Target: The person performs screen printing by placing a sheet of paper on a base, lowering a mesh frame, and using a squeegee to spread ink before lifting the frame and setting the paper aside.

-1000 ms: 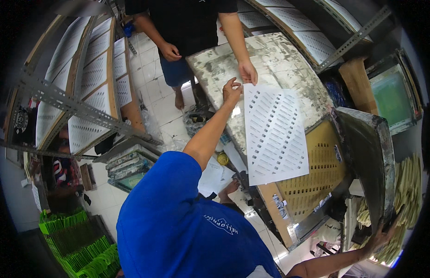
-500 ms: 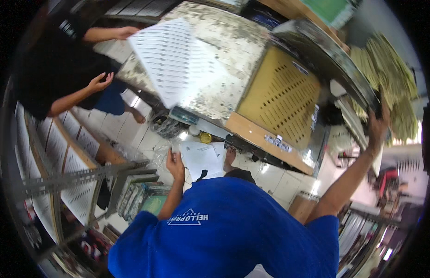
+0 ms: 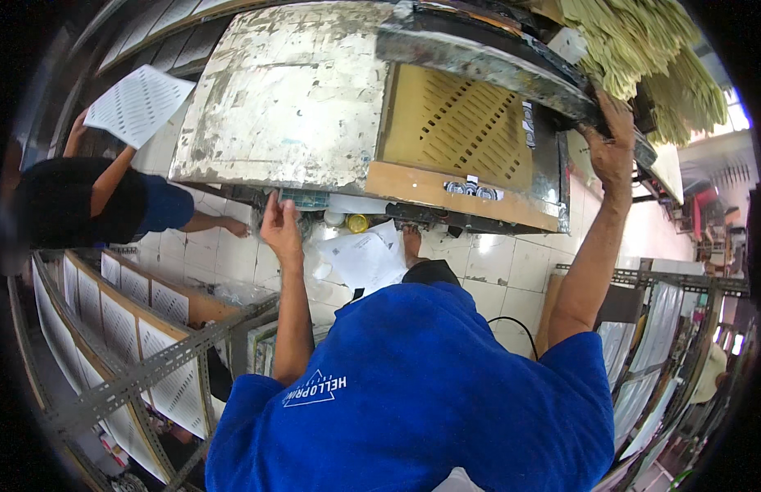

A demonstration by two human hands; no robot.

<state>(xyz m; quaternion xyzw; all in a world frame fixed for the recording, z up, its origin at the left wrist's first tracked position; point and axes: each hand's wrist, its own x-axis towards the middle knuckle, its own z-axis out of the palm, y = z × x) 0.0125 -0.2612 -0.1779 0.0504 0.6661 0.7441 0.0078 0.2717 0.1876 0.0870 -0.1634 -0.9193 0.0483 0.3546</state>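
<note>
My right hand (image 3: 612, 141) reaches up on the right, its fingers closed round the end of a dark, paint-smeared bar (image 3: 479, 59). That bar lies across the far part of a yellow printing screen (image 3: 450, 123) with rows of dark slots and brown tape (image 3: 409, 187) along its near edge. My left hand (image 3: 282, 228) holds nothing, fingers raised and apart, just in front of the worn white worktable (image 3: 290, 98). At the left a co-worker (image 3: 77, 197) holds a printed white sheet (image 3: 140, 107) off the table.
Racks with printed sheets (image 3: 122, 328) and metal bars (image 3: 163, 357) stand at lower left. White paper (image 3: 364, 256) lies on the tiled floor by a yellow-rimmed tin (image 3: 357, 223). Yellowish cloths (image 3: 635, 49) hang at upper right, above another rack (image 3: 655, 328).
The co-worker has carried the printed sheet from over the worktable to the left. My view has turned; my right hand stays on the bar, and my left is nearer the table edge.
</note>
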